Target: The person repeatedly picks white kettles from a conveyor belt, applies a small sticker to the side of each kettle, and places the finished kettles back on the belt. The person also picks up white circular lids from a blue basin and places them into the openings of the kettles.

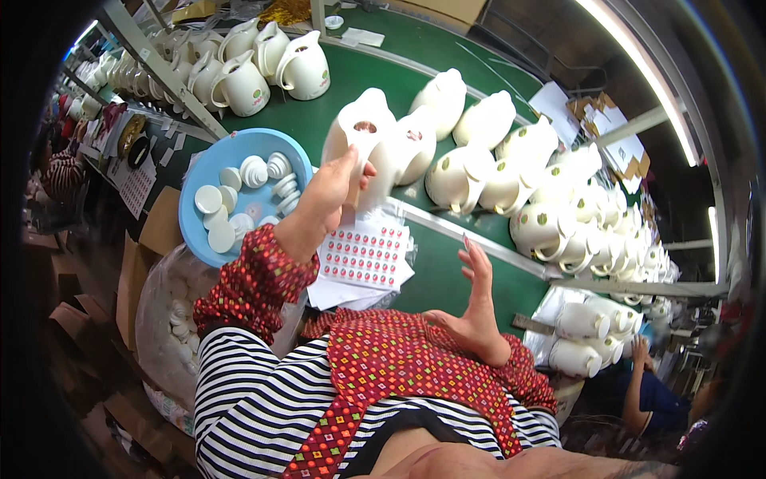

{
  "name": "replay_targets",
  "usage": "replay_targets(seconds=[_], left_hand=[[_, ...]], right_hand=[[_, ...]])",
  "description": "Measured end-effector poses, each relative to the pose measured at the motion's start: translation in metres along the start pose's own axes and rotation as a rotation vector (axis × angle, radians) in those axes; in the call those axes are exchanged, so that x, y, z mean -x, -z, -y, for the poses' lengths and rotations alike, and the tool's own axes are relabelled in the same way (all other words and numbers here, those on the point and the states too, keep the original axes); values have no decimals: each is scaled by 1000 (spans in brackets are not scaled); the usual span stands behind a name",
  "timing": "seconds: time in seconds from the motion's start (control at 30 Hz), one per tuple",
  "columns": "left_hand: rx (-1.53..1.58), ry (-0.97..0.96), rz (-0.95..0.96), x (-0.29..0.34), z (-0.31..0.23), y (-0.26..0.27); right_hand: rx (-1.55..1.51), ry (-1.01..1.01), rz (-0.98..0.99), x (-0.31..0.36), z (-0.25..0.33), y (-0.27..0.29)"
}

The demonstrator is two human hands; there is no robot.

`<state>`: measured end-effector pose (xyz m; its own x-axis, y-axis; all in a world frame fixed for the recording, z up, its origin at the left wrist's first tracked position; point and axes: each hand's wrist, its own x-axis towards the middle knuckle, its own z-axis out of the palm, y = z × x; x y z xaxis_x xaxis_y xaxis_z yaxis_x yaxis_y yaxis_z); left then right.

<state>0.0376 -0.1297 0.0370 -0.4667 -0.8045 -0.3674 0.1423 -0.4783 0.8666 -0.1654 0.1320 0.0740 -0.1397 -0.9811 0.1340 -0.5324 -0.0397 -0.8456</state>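
A white jug [381, 152] in the left hand [321, 195], the right hand [477, 307] empty.

The left grip closes on the jug's handle, mostly hidden by the fingers; the jug, at the green desk [447, 279], blurs and overlaps its neighbour, and whether its base touches down cannot be told. The right grip is spread open near the desk's close edge. The left sleeve [259, 275] covers part of the blue basin [190, 199]; a co-worker [666, 399] at lower right fades into the dark rim.
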Motion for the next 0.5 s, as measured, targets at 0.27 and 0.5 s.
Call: replay_targets(seconds=[0.27,0.5], left_hand=[[-212,-396,-222,-229,16,36],[-313,-400,-248,-333,75,23]], right_hand=[[-146,-204,85,-36,-15,-18],[-143,-287,122,-70,-32,-28]])
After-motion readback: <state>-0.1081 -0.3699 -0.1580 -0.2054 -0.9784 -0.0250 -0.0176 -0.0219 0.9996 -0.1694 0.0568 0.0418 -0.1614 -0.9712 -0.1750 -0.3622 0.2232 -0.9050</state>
